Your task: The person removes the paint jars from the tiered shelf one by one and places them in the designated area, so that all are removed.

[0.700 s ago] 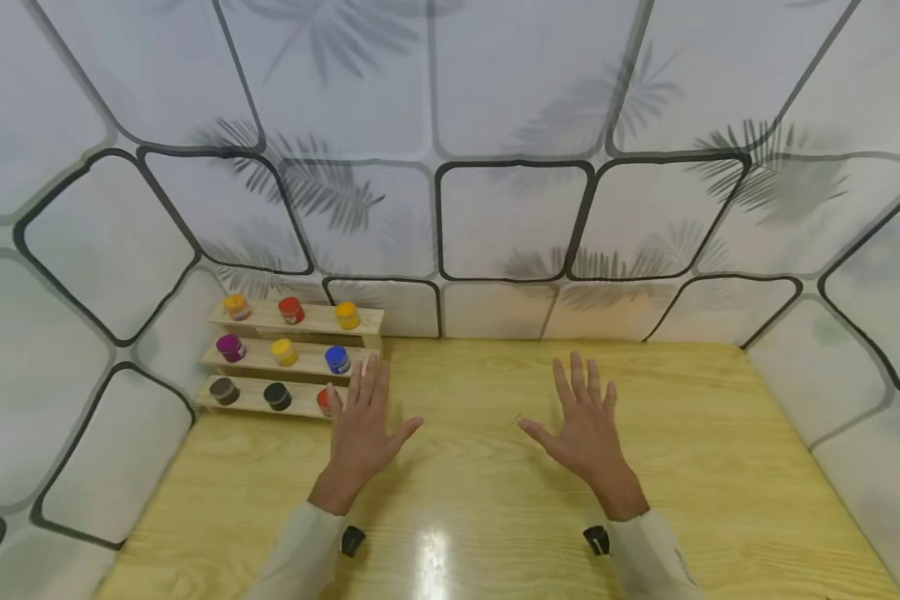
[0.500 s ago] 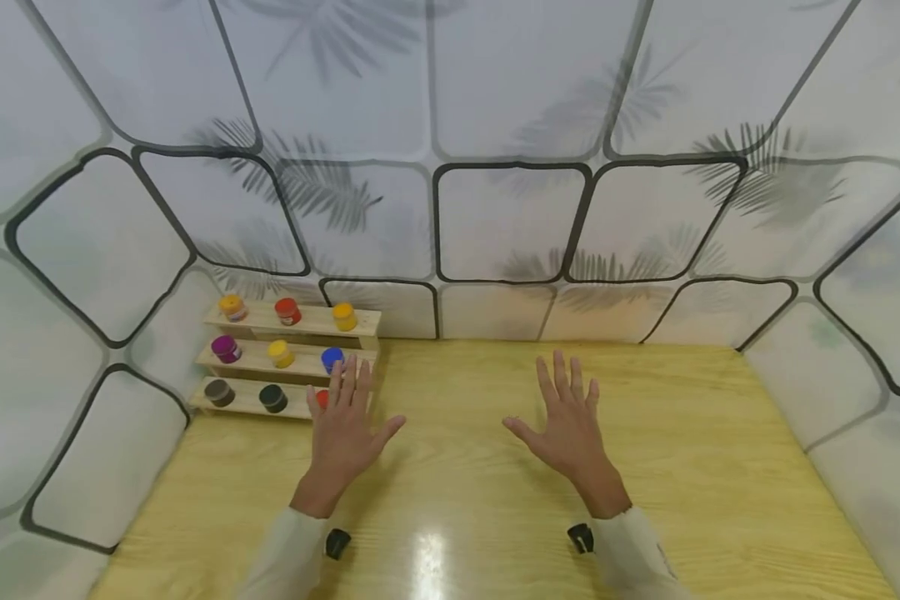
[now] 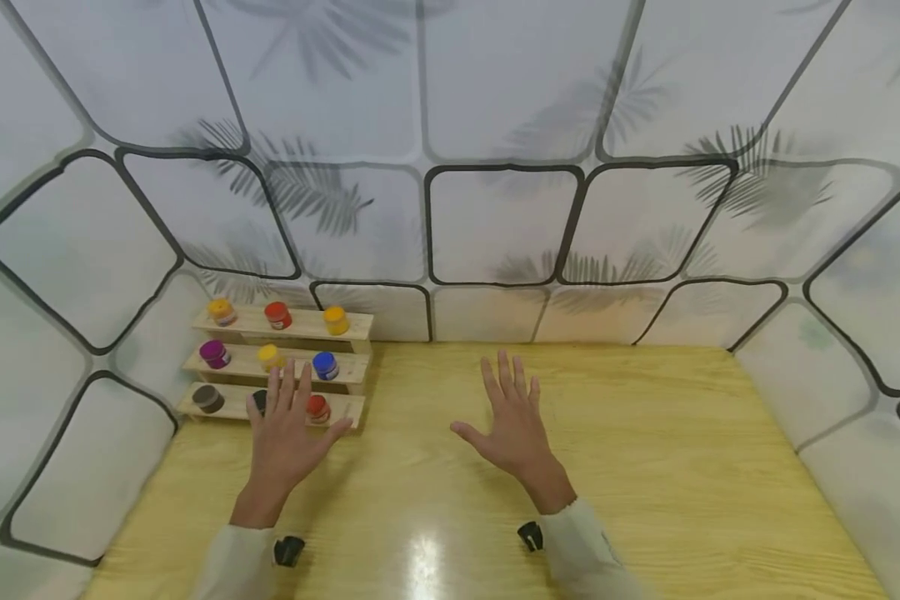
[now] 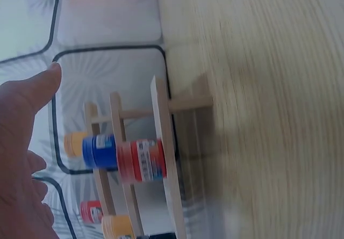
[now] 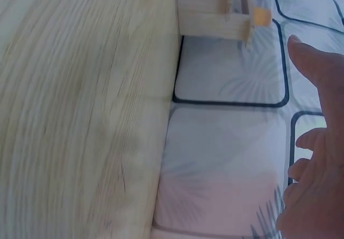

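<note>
My left hand [image 3: 286, 442] hovers with spread fingers just in front of a three-tier wooden rack [image 3: 351, 408]. Its fingertips overlap the dark jar [image 3: 259, 402] on the bottom tier in the head view. Beside the fingers on that tier are a red jar [image 3: 318, 408] and a brown jar [image 3: 208, 398]. A purple jar [image 3: 214, 354], a yellow jar [image 3: 270, 357] and a blue jar [image 3: 326, 365] stand on the middle tier. Up top sit an orange jar [image 3: 222, 312], a red-lidded jar [image 3: 277, 315] and another yellow jar [image 3: 336, 320]. My right hand [image 3: 515, 429], fingers spread, holds nothing above the table.
The wooden table [image 3: 645, 433] reaches back to a patterned wall covering [image 3: 502, 225], which also closes in both sides. The rack stands at the back left corner, near the left wall. A bright reflection lies on the table's front middle.
Both hands have moved to the left, the left one further across the front of the rack. The head view has shifted slightly. Nothing has been taken hold of.
</note>
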`<act>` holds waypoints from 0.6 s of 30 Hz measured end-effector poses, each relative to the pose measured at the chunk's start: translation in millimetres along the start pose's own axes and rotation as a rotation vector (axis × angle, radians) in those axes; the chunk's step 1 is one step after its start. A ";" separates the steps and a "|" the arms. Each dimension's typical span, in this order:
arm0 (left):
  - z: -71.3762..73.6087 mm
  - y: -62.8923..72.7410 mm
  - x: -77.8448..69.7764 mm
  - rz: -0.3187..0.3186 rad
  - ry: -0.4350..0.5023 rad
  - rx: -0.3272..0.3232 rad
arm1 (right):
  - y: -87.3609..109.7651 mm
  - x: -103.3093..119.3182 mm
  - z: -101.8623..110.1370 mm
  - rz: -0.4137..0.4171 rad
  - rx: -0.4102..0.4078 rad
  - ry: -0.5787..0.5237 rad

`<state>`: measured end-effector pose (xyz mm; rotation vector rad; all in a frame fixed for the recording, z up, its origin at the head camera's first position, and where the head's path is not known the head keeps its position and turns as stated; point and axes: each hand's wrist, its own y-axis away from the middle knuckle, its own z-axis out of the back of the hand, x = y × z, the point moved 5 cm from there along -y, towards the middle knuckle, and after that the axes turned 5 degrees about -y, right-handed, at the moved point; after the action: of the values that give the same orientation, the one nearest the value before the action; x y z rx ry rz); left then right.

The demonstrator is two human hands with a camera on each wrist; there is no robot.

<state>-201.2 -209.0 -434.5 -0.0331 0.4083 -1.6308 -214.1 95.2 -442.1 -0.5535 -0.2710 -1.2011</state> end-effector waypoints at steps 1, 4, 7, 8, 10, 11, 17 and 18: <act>1.4 0.5 3.7 -0.001 -0.002 -0.013 | -1.3 3.1 -2.6 0.010 -0.002 -0.003; 5.1 1.0 13.3 0.000 -0.003 -0.037 | -4.5 12.3 -9.1 0.032 -0.005 -0.009; 7.1 1.9 21.5 0.012 0.004 -0.041 | -7.5 22.4 -15.4 0.030 0.014 -0.025; 7.7 1.8 23.5 0.015 0.004 -0.042 | -8.8 26.0 -17.5 0.030 0.020 -0.032; 8.9 1.6 27.4 0.020 0.000 -0.045 | -11.7 33.5 -21.9 0.036 0.038 -0.048; 9.5 1.7 29.5 0.023 -0.001 -0.049 | -13.3 37.3 -24.1 0.042 0.047 -0.057; 12.2 3.3 42.5 0.035 0.032 -0.074 | -20.4 55.1 -37.7 0.071 0.104 -0.113; 12.5 3.4 44.7 0.034 0.035 -0.074 | -21.0 57.1 -39.4 0.073 0.111 -0.127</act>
<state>-199.6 -255.5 -433.6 -0.0532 0.4931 -1.5845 -217.2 22.8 -442.2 -0.5386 -0.4193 -1.0748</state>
